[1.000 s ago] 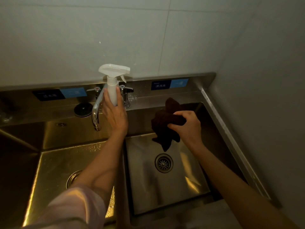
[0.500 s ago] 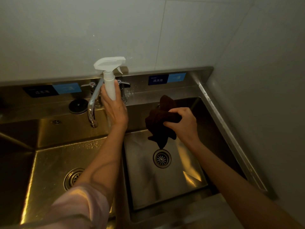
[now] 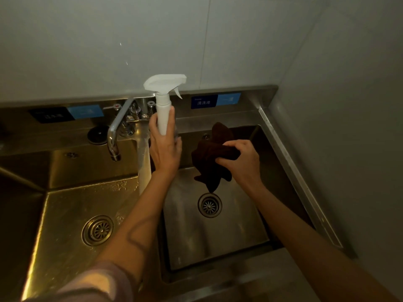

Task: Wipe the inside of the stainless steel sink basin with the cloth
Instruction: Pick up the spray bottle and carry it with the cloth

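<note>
A double stainless steel sink lies below me. The right basin (image 3: 218, 243) has a round drain (image 3: 209, 205) in its floor. My right hand (image 3: 242, 162) grips a bunched dark brown cloth (image 3: 210, 162) and holds it in the air above the back of that basin, clear of the steel. My left hand (image 3: 164, 147) holds a white spray bottle (image 3: 164, 101) upright over the divider between the basins, its nozzle pointing right.
The left basin (image 3: 65, 214) has its own drain (image 3: 97, 230) and water drops. A chrome faucet (image 3: 118, 127) curves over its back edge, beside a black round cap (image 3: 98, 134). Blue labels line the backsplash. A tiled wall closes the right side.
Both hands have stayed in nearly the same pose. The spray bottle has shifted slightly right, toward the right basin, and the view has tilted a little.
</note>
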### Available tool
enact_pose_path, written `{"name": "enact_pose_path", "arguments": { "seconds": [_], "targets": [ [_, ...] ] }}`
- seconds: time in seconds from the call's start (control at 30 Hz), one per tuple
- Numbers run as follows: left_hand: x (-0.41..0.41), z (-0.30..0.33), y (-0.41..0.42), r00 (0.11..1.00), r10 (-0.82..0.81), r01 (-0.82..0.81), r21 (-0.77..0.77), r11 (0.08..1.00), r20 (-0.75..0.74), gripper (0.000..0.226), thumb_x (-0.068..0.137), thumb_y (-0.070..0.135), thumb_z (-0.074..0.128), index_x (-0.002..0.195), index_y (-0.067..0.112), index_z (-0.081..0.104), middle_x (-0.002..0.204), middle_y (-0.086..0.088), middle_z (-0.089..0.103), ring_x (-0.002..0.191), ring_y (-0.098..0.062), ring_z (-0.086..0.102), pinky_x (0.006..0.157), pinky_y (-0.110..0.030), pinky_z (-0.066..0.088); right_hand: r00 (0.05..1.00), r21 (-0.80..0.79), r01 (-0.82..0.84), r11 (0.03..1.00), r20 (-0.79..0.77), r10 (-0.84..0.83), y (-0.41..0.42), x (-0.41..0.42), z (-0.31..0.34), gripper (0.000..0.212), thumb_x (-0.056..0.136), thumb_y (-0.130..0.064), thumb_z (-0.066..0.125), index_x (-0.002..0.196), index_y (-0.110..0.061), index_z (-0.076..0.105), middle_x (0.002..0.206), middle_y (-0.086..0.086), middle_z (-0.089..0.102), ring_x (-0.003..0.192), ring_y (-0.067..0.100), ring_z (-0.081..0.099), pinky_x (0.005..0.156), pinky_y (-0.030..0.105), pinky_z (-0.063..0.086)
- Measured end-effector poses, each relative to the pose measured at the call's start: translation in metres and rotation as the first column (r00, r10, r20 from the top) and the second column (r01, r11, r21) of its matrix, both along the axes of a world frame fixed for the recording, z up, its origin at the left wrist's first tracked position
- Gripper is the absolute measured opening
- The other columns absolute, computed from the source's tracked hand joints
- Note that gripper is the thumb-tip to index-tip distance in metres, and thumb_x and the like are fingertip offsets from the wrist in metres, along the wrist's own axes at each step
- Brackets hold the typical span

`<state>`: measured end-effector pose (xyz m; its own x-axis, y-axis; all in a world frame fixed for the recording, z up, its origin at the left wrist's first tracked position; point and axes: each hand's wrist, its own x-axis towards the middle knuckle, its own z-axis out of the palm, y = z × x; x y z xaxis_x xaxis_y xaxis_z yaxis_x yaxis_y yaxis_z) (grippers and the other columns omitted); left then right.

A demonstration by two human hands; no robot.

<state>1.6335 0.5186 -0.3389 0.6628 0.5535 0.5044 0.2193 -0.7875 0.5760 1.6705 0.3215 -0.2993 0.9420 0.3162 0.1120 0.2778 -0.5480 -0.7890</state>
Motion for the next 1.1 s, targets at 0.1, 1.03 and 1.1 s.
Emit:
{"name": "enact_pose_path", "arguments": {
  "seconds": [0.1,1.03,1.1],
  "targets": [
    [-0.009,0.016,-0.017,0.999,-0.038,0.036,0.042,0.998,0.037,0.101,0.074,0.006,0.074,0.150,0.035,0.015,0.146,-0.013,0.018,0.128,-0.030,0.036,0.094,-0.032,0.037,1.000,0.001,-0.007,1.000,0.011,0.007,-0.015,0.000,0.002,0.038,0.067,-0.023,0.081,0.101,-0.028,0.064,0.109,-0.006,0.052,0.098,0.006,0.053,0.081,0.016,0.046],
    [-0.258,0.106,-0.139,0.920,0.387,-0.391,0.147,0.909,0.054,0.097,0.074,0.019,0.079,0.149,0.028,0.020,0.143,-0.020,0.024,0.121,0.002,0.017,0.097,-0.033,0.036,0.720,0.223,-0.683,0.696,0.044,0.693,-0.011,-0.078,0.053,0.039,0.067,-0.017,0.081,0.092,-0.038,0.059,0.105,-0.010,0.052,0.093,-0.007,0.050,0.071,0.005,0.043],
    [-0.279,0.100,-0.148,0.892,0.450,-0.451,0.133,0.883,0.040,0.094,0.074,0.019,0.079,0.148,0.026,0.022,0.142,-0.024,0.026,0.120,0.002,0.017,0.095,-0.032,0.037,0.663,0.242,-0.727,0.643,0.001,0.749,-0.005,-0.097,0.045,0.043,0.067,-0.015,0.081,0.086,-0.045,0.057,0.105,-0.012,0.052,0.094,-0.006,0.051,0.066,0.001,0.044]
  ]
}}
